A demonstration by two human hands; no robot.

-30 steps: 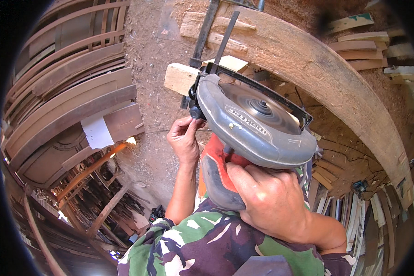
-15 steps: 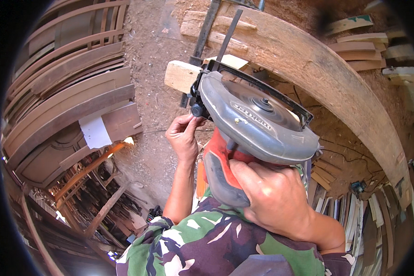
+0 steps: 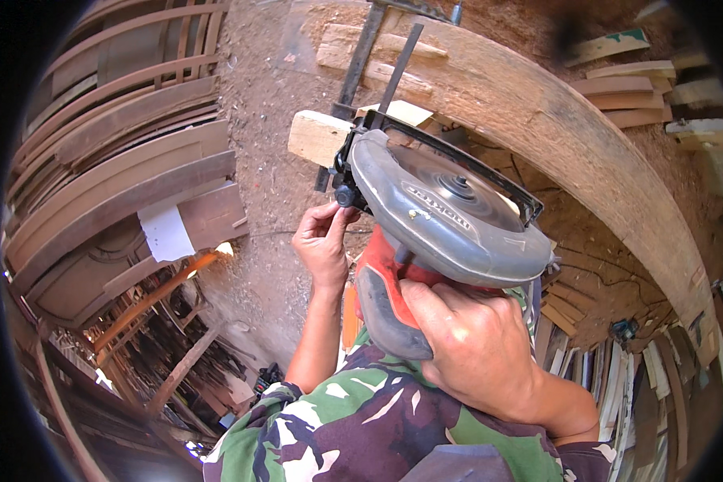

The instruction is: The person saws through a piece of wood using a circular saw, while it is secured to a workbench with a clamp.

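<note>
Nearest us, at 6 o'clock, our camouflage sleeve [image 3: 361, 434] fills the bottom of the view; both forearms rise out of it.

Right hand [image 3: 478, 349] at about 5 o'clock: fingers wrapped fully closed around the red handle of the circular saw [image 3: 446, 217]. That hand carries the saw's weight, so the grip is a full fist, not a pinch.

The saw sits dead centre, tipped so the grey blade guard faces us and the black base plate points away. Held this way, the side with the adjustment hardware is turned to the left hand.

Left hand [image 3: 323, 245] at about 9 o'clock of the saw: thumb and forefinger pinched closed on the small black knob [image 3: 345, 195] at the guard's left edge, other fingers loosely curled. We judge it a fine-adjust grip; whether the knob is turning we cannot tell.

Just past the knob, toward 11 o'clock, a pale wood block [image 3: 317, 136] lies on the sawdust-covered ground. It is close behind the saw; contact we cannot tell.

Beyond, from 12 round to 3 o'clock, a large curved timber [image 3: 586, 153] arcs across, with black metal bars [image 3: 361, 64] leaning against it.

Farthest out at 9 to 10 o'clock, stacked curved wooden pieces [image 3: 112, 161]; more planks at 4 o'clock.
</note>
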